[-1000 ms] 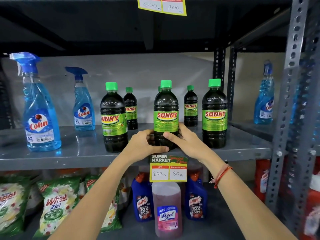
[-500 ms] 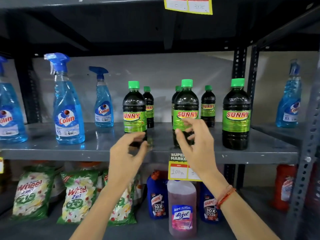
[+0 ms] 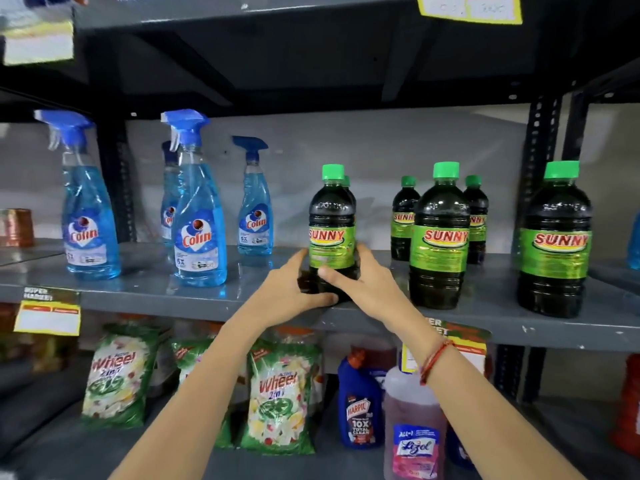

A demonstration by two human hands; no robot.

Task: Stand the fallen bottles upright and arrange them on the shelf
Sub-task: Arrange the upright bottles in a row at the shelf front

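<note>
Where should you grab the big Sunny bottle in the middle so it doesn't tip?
Probably around the wide labelled body of the middle Sunny bottle, coming from the open front of the shelf. It stands upright, its cap is narrow, and smaller bottles crowd close behind it.

Hidden, cropped and blurred parts of the shelf scene

Both hands cover the base of the left dark bottle [image 3: 331, 233]; a second bottle behind it shows only a cap edge. The price tag [image 3: 470, 8] overhead is cut off and unreadable, and the blue bottle [image 3: 634, 242] at far right is cropped.
</note>
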